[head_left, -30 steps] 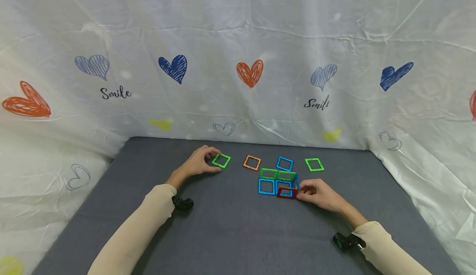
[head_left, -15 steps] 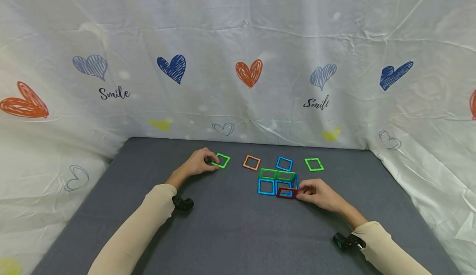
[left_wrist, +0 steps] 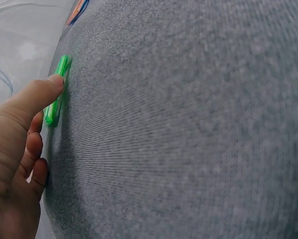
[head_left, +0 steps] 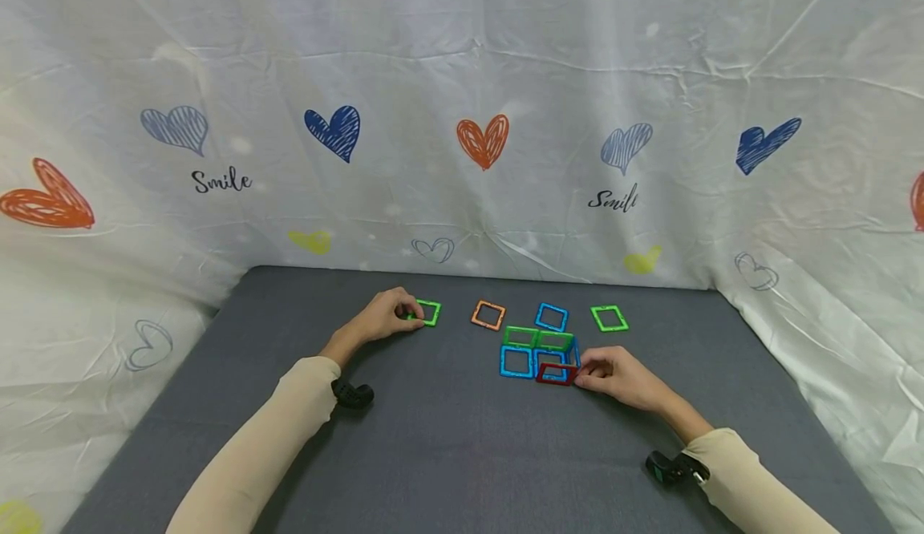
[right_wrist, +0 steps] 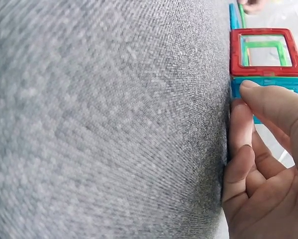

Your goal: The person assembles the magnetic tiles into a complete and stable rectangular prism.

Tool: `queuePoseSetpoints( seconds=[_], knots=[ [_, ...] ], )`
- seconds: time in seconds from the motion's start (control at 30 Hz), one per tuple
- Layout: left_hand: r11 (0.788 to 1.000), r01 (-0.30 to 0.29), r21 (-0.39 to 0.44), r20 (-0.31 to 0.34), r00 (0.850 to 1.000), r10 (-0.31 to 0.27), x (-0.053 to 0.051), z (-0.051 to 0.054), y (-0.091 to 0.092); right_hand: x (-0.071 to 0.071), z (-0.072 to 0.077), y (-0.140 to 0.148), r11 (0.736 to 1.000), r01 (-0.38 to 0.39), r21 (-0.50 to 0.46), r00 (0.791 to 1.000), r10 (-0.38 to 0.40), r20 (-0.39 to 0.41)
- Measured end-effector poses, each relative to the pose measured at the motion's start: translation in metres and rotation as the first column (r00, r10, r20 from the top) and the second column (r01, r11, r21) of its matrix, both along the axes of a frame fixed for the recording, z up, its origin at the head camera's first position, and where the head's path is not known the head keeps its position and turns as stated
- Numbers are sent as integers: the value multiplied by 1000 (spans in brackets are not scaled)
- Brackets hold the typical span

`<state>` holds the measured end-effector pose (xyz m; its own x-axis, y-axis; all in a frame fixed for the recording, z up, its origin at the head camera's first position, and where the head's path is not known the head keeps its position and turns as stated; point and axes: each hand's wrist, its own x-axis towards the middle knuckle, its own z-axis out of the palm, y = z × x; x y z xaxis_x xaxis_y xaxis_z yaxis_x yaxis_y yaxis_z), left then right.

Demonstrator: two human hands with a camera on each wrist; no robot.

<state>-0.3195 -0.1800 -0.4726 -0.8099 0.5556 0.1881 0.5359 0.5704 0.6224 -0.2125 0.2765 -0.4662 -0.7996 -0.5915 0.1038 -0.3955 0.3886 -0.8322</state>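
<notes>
In the head view my left hand (head_left: 385, 317) pinches a green square magnetic tile (head_left: 437, 314) near the table's far side. The left wrist view shows my thumb on this tile's edge (left_wrist: 64, 64). Right of centre stands a small build of magnetic tiles: flat blue squares (head_left: 517, 376), upright green ones (head_left: 521, 329) behind, a red tile (right_wrist: 265, 71) standing at the front and a blue tile (right_wrist: 288, 82) at the right side. My right hand (head_left: 622, 377) grips that right-side blue tile, thumb on its face, next to the red one.
Behind the build lie loose square tiles: an orange one (head_left: 488, 327), a blue one (head_left: 552, 328) and a green one (head_left: 609, 329). A grey cloth covers the table (head_left: 462, 454). A white curtain with hearts (head_left: 404, 53) hangs at the back.
My left hand has closed its thumb and fingers on the green tile, which has shifted slightly left. The right hand and the build have stayed in place.
</notes>
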Motion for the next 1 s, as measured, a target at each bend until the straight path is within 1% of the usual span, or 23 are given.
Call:
queuePoseSetpoints(
  seconds=[0.23,0.37,0.57,0.73,0.9,1.0],
  knots=[
    [1000,20,17,-60,998,-19,-1,0,-7,-1,0,-1,1000,0,3,1000,0,0],
    [999,18,28,-68,998,-16,2,3,-13,-1,1,-1,1000,-6,1,1000,6,4],
    [998,34,57,-72,997,-30,9,10,-20,-1,4,0,1000,-17,10,1000,17,10],
    [997,35,68,-85,996,-30,16,16,-24,-2,5,0,1000,-27,8,1000,27,16],
    [996,39,75,-108,994,-31,21,22,-24,-2,4,0,999,-38,0,999,38,21],
    [996,52,72,-117,992,-43,25,27,-22,-2,4,-1,999,-36,2,999,36,22]
  ],
)
